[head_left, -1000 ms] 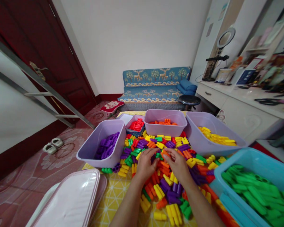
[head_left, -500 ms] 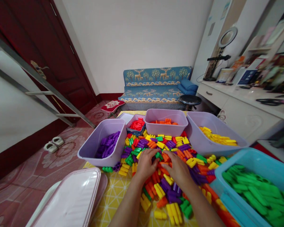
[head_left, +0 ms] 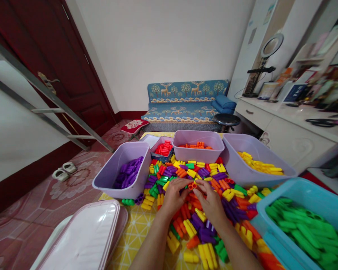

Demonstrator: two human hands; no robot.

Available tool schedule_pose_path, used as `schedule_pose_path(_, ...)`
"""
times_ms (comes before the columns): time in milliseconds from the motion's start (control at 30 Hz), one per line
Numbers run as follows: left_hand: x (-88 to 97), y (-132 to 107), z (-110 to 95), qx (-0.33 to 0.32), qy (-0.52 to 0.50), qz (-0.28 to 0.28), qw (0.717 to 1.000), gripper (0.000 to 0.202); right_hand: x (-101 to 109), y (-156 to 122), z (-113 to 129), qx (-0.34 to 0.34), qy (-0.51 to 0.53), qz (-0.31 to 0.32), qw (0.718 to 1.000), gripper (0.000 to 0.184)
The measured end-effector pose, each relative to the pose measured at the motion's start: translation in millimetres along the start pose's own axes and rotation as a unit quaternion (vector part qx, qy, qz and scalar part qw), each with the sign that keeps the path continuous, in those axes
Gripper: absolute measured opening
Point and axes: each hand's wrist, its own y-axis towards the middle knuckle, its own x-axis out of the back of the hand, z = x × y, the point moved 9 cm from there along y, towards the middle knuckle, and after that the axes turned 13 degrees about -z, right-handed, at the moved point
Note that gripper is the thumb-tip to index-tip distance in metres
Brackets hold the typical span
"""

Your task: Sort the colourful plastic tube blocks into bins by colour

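Observation:
My left hand [head_left: 175, 194] and my right hand [head_left: 211, 200] meet over a heap of bullet-shaped plastic building blocks [head_left: 204, 232]. Between their fingertips is an orange building block [head_left: 192, 185], its round open ends turned toward me. Both sets of fingers are curled in against it; the undersides of the fingers are hidden. Loose yellow, purple, green, red and orange blocks lie around and beneath both hands on a yellow patterned tablecloth [head_left: 138, 232].
Lilac bins with purple [head_left: 101, 183], orange [head_left: 198, 153] and yellow [head_left: 231, 150] blocks ring the heap. A small box [head_left: 154, 144] holds red blocks. At right stands a turquoise bin [head_left: 270, 225] of green blocks. Pale lids [head_left: 84, 232] lie at left.
The fingers of both hands have closed in around an orange block, which now shows between them with its hollow ends toward me. My right hand has shifted slightly.

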Motion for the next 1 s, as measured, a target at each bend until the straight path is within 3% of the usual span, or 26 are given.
schedule_pose_path(200, 6.2, 0, 25, 0.076, -0.028, -0.046, 0.996, 0.024, 4, 2, -8, -0.018, 0.049, -0.013, 0.999, 0.033)
schedule_pose_path(467, 4.7, 3, 6, 0.042, -0.040, 0.017, 0.998, 0.025, -5, 8, 4, -0.002, 0.047, -0.001, 0.999, 0.043)
schedule_pose_path(567, 3.8, 2, 9, 0.048, -0.028, 0.015, 0.998, 0.026, 11, 17, 10, 0.021, -0.020, -0.049, 0.998, 0.032)
schedule_pose_path(667, 7.2, 1, 20, 0.078, -0.034, -0.021, 0.996, 0.026, 34, 25, 21, 0.072, -0.127, -0.100, 0.984, 0.031)
schedule_pose_path(733, 7.7, 0, 26, 0.093, -0.042, -0.037, 0.994, 0.025, 35, 24, 24, 0.094, -0.206, -0.072, 0.971, 0.033)
schedule_pose_path(867, 6.0, -1, 30, 0.099, -0.040, -0.040, 0.994, 0.024, 12, 10, 23, 0.098, -0.307, 0.055, 0.945, 0.040)
schedule_pose_path(1000, 6.8, 0, 28, 0.094, -0.035, -0.039, 0.994, 0.024, 2, 6, 23, 0.088, -0.326, 0.078, 0.938, 0.038)
